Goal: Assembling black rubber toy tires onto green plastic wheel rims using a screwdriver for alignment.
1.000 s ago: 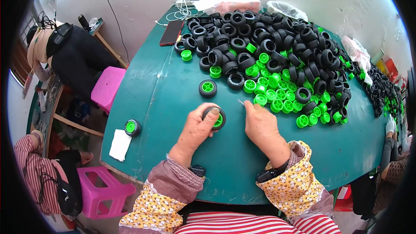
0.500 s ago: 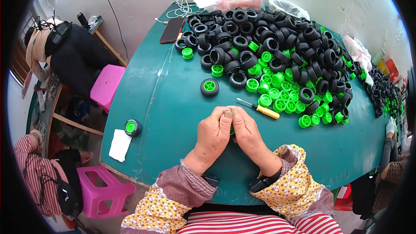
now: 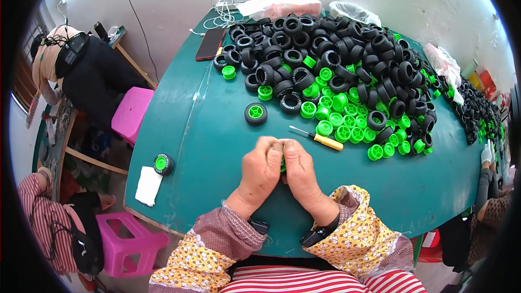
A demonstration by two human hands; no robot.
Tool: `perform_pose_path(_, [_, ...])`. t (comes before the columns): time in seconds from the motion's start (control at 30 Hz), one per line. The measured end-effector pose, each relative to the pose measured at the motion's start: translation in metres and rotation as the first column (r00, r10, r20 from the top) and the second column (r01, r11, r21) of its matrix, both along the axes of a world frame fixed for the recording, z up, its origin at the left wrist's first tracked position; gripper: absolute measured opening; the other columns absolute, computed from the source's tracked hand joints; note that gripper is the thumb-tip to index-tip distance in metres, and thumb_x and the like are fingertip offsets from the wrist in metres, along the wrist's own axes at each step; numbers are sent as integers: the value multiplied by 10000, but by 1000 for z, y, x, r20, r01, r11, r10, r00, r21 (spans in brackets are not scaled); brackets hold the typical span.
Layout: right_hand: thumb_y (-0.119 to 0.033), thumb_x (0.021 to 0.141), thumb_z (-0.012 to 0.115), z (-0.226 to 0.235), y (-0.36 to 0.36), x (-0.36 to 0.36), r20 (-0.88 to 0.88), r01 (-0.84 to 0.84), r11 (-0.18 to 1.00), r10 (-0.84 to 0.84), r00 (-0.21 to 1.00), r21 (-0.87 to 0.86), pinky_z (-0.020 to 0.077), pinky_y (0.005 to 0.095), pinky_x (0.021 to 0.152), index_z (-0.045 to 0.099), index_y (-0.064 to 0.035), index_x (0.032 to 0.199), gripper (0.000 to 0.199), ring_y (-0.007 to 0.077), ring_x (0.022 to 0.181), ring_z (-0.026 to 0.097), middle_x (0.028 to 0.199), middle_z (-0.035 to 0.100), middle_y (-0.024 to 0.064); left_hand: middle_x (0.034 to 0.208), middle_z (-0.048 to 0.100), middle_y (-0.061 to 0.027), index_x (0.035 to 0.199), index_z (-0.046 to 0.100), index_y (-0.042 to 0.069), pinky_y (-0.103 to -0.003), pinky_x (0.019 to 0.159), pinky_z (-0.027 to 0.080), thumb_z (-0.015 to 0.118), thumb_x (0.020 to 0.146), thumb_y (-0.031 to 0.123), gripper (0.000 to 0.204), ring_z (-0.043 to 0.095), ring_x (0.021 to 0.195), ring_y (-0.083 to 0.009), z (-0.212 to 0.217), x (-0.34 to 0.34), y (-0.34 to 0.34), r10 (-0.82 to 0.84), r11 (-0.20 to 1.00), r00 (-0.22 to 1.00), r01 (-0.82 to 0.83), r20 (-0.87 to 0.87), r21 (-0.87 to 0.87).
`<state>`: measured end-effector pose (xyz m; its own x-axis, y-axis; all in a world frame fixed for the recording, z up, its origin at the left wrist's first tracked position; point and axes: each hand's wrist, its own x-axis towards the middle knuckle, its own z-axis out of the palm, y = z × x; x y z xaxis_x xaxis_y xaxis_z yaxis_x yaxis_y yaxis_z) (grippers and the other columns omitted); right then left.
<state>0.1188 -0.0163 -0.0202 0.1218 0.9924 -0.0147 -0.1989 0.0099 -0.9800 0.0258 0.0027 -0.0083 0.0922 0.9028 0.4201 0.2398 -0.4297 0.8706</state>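
My left hand (image 3: 259, 169) and my right hand (image 3: 303, 172) are closed together above the table, thumbs side by side. Between them a small part of a green wheel rim (image 3: 283, 166) shows; the fingers hide the rest, and I cannot tell whether a tyre is around it. Beyond my hands lies a screwdriver (image 3: 328, 141) with a yellow handle. A tyre fitted on a green rim (image 3: 255, 114) rests to its left. Loose green rims (image 3: 343, 133) spread in front of a large heap of black tyres (image 3: 347, 43).
On the green table (image 3: 206, 146), another fitted wheel (image 3: 163, 164) sits by a folded white tissue (image 3: 147, 185) at the left. A phone (image 3: 210, 44) and white cables lie at the back. Pink stools (image 3: 130, 244) and people are at the left; a gloved person works at the far right.
My hands stay pressed together around the rim, with a slight shift of grip. The whole view has moved a little, so the table things appear slightly further left.
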Motion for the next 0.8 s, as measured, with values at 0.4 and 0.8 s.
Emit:
perform_pose_path(0.4, [-216,877,452,13,-13,-1,663,-127,963,-65,746,237,443,431,526,415,-43,1061,255,383,605,561,683,574,187,567,477,-26,638,516,3,-264,492,335,406,913,298,418,408,532,-99,4,-18,10,-42,969,994,66,104,-238])
perform_pose_path(0.8, [-236,909,441,12,-11,-7,135,32,998,-38,990,47,430,256,512,470,-26,971,221,109,559,504,675,550,64,532,451,-90,636,482,11,-327,433,336,437,905,296,395,426,452,-179,1,-10,7,55,998,998,-54,38,-25])
